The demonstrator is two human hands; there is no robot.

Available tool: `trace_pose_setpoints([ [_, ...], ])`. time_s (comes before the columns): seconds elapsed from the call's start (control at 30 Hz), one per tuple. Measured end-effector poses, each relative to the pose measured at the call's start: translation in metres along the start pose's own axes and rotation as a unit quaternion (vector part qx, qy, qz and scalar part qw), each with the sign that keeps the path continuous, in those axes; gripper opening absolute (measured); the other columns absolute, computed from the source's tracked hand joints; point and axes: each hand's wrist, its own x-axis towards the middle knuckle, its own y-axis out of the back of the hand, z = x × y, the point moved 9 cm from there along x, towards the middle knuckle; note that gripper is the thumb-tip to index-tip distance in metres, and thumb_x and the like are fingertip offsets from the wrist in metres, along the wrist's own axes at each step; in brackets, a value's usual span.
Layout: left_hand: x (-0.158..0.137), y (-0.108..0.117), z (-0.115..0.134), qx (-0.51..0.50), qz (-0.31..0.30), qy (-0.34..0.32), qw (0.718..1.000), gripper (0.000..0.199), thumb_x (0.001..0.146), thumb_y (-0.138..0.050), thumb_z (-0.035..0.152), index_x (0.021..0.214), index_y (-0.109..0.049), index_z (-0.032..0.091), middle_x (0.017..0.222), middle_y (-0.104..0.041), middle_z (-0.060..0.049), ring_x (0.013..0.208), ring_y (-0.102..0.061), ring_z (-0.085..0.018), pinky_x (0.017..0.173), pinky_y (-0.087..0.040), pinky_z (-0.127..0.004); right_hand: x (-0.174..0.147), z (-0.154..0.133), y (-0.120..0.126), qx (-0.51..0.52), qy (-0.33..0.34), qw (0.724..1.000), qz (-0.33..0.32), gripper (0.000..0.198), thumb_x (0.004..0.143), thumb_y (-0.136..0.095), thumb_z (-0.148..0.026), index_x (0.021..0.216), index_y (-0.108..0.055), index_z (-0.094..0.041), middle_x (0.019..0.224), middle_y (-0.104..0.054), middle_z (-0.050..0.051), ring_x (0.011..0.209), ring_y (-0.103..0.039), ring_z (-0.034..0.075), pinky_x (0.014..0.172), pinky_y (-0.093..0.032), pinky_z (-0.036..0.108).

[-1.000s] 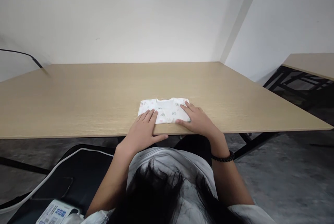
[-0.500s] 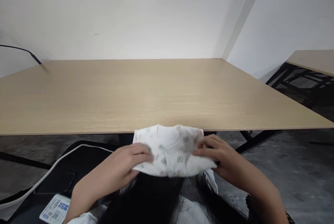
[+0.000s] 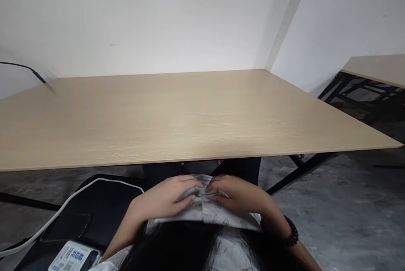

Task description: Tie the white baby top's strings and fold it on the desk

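A white baby shirt [image 3: 218, 217] with a small faint green print lies gathered across the lap, below the table's front edge. My left hand [image 3: 171, 195] holds its left upper part, fingers curled over the cloth and thumb underneath. On the other side my right hand [image 3: 237, 193] grips the cloth near the middle in the same way. The fingertips of both hands almost meet at the shirt's upper edge. Long dark hair hangs over the shirt's lower part and hides some of it.
A pale wooden table [image 3: 190, 115] spans the view, with a white wall behind it. At the lower left, a white boxy device [image 3: 74, 256] and a white cable [image 3: 79, 197] lie on a black seat [image 3: 104, 203]. Another table [image 3: 376, 68] stands at the right.
Both hands have come down with the baby shirt from the table's edge to the lap. They have moved closer together, and the shirt is more bunched.
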Motion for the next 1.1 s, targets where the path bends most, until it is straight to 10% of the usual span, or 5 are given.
trace_pose_setpoints([
  [0.23,0.017,-0.027,-0.022,-0.043,-0.011,-0.003,0.999,0.023,0.095,-0.058,0.024,0.115,-0.067,0.02,0.116,-0.069,-0.008,0.108,-0.064,-0.022,0.096,-0.049,-0.033,0.007,0.009,-0.01,-0.013,-0.025,0.999,0.031,0.004,0.088,-0.06,-0.017,0.085,-0.063,-0.018,0.088,-0.069,0.004,0.081,-0.06,0.018,0.07,-0.041,0.027],
  [0.87,0.004,0.013,-0.027,-0.07,0.149,0.095,0.982,0.026,0.098,-0.058,0.043,0.107,-0.07,0.022,0.106,-0.068,-0.005,0.098,-0.064,-0.02,0.088,-0.048,-0.031,-0.033,-0.011,0.06,0.07,-0.065,0.963,0.253,0.008,0.096,-0.049,-0.017,0.09,-0.049,-0.021,0.086,-0.058,0.001,0.078,-0.053,0.015,0.071,-0.042,0.026],
  [1.1,0.01,-0.013,0.017,-0.031,-0.015,-0.021,0.999,0.024,0.092,-0.068,0.029,0.115,-0.066,0.024,0.118,-0.068,-0.005,0.117,-0.058,-0.024,0.109,-0.038,-0.037,-0.028,-0.018,0.035,0.025,-0.035,0.99,0.132,0.028,0.091,-0.065,-0.023,0.118,-0.055,-0.022,0.116,-0.061,0.006,0.111,-0.054,0.021,0.098,-0.042,0.036],
])
